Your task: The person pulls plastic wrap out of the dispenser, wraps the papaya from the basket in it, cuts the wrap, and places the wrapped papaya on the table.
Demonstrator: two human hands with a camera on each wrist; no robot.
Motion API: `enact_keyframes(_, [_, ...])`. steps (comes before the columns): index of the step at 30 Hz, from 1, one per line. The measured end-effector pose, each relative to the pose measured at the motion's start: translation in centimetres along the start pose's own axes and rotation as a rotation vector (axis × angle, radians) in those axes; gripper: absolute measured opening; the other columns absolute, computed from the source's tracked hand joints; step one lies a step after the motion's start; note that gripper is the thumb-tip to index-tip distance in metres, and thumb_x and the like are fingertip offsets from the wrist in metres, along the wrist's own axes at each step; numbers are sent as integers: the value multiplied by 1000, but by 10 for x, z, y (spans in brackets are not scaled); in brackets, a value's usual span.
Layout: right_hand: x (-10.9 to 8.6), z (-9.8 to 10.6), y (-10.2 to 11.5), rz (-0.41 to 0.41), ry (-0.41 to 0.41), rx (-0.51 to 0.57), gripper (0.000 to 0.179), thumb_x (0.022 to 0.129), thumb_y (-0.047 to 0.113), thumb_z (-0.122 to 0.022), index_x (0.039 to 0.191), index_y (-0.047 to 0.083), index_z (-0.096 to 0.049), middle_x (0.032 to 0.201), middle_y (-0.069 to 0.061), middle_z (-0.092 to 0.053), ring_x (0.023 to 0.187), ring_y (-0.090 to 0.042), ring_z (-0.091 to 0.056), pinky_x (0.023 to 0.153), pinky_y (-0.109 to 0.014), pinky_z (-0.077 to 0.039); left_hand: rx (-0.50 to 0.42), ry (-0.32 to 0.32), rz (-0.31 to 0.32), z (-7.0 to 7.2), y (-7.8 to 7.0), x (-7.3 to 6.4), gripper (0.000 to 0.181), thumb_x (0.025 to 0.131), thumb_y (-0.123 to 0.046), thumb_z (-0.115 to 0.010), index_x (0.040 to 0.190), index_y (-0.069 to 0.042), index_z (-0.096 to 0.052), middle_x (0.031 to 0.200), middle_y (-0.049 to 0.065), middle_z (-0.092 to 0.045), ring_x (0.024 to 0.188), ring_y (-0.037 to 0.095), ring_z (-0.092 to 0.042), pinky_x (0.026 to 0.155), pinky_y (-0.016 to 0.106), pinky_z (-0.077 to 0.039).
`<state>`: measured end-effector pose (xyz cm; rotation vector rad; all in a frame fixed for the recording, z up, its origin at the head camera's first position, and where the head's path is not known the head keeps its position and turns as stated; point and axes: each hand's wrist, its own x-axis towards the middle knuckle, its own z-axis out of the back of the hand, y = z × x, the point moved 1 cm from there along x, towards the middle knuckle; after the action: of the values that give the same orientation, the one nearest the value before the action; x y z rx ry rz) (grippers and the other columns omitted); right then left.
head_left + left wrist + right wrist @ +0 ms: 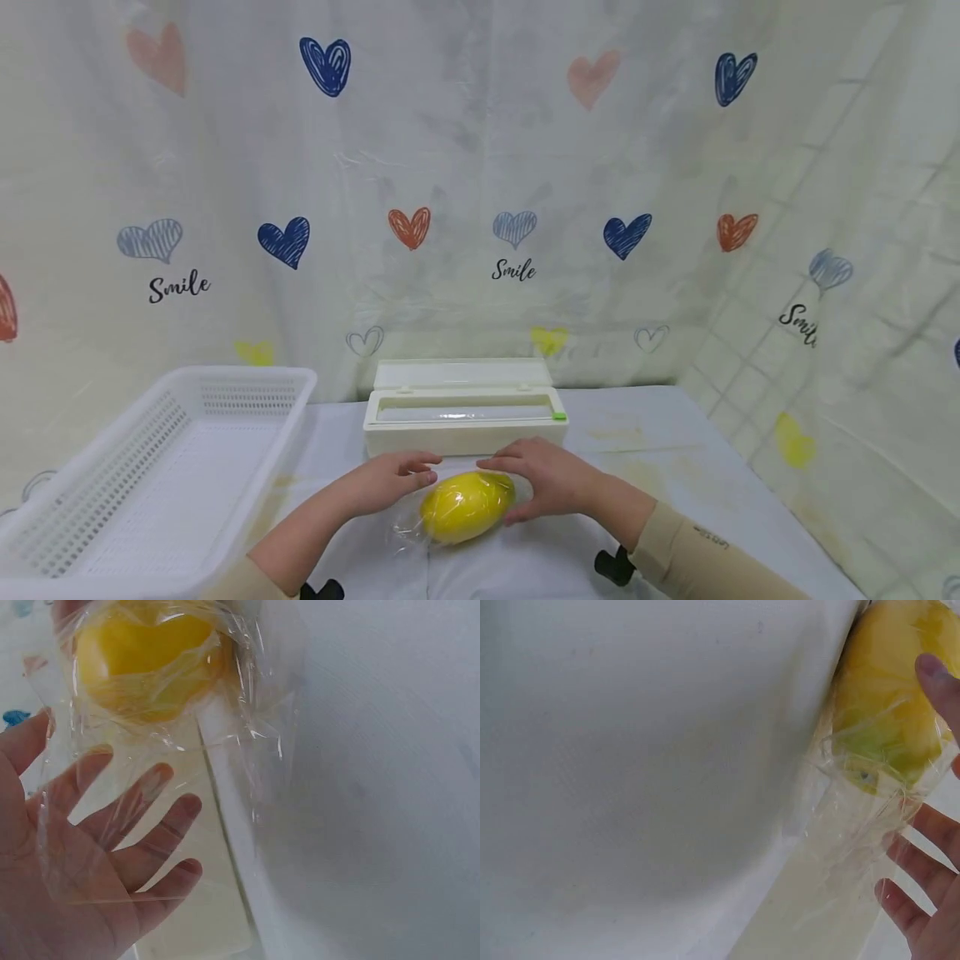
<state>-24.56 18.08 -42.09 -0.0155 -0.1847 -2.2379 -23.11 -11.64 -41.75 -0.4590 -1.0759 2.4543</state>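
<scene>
A yellow mango (pixel 467 507), greenish at one end, lies on the table with clear plastic film (pixel 259 742) loosely around it. My left hand (pixel 390 482) is at its left, fingers spread and fairly straight behind the film in the left wrist view. On the other side my right hand (pixel 551 477) reaches over the mango's right end, with thumb (pixel 936 671) and fingers extended near the fruit and film. Whether the fingertips touch is hard to tell. Just behind stands a white cling film dispenser (pixel 465 437), its lid raised and a film roll visible inside.
A white plastic basket (pixel 300 392) with slotted sides stands at the left. A white cloth (pixel 660 442) with yellowish patches covers the table. Behind it hangs a curtain (pixel 465 308) printed with hearts, which continues along the right side.
</scene>
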Motion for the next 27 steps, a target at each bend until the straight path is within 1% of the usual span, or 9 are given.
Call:
enact_keyframes(4, [-6, 1, 1, -19, -42, -24, 76, 77, 65, -74, 141, 30, -55, 129, 9, -60, 115, -15, -55, 98, -41, -47, -23, 33, -1, -2, 10, 6, 46, 99, -45, -56, 137, -20, -60, 129, 9, -64, 121, 35, -56, 97, 61, -45])
enact_keyframes(6, [-10, 0, 3, -15, -76, -60, 74, 77, 65, -73, 140, 29, -57, 124, 8, -62, 110, -15, -56, 95, -39, -48, -28, 49, -8, -2, 16, 10, 45, 99, -43, -56, 138, -21, -59, 129, 8, -64, 121, 34, -56, 98, 61, -45])
enact_keyframes(9, [-15, -2, 9, -14, -124, -115, 70, 78, 64, -73, 138, 30, -60, 116, 7, -63, 104, -13, -56, 92, -36, -47, -39, 85, -13, -2, 22, 16, 45, 99, -41, -58, 139, -21, -58, 128, 6, -64, 120, 32, -57, 98, 60, -45])
enact_keyframes(12, [-16, -5, 16, -27, -147, -153, 66, 79, 63, -73, 135, 31, -62, 111, 7, -63, 100, -12, -55, 90, -35, -46, -46, 122, -11, -3, 25, 18, 47, 97, -41, -60, 140, -23, -57, 126, 4, -65, 118, 29, -58, 98, 58, -45])
enact_keyframes(17, [-12, -10, 21, -60, -160, -183, 58, 81, 60, -73, 131, 31, -65, 106, 8, -62, 93, -11, -53, 86, -35, -46, -51, 150, -20, -5, 25, 17, 45, 96, -44, -60, 139, -30, -58, 127, 0, -65, 120, 27, -57, 100, 59, -43])
enact_keyframes(20, [-10, -10, 21, -73, -168, -177, 55, 81, 59, -73, 129, 32, -66, 103, 9, -62, 91, -10, -52, 85, -34, -46, -56, 155, 0, -9, 22, 15, 40, 95, -44, -60, 134, -35, -62, 128, -1, -65, 121, 27, -56, 100, 61, -42])
enact_keyframes(23, [-10, -10, 18, -75, -153, -167, 55, 81, 59, -73, 130, 35, -65, 104, 9, -62, 92, -10, -52, 85, -34, -46, -75, 150, 28, -14, 16, 11, 38, 94, -44, -62, 130, -35, -63, 126, 1, -64, 117, 28, -57, 97, 63, -43])
enact_keyframes(27, [-8, -8, 10, -41, -117, -149, 55, 83, 59, -71, 133, 39, -62, 109, 9, -62, 99, -12, -53, 87, -33, -46, -111, 121, 71, -25, 9, 5, 38, 93, -45, -64, 128, -31, -63, 114, 1, -67, 105, 24, -60, 91, 60, -47])
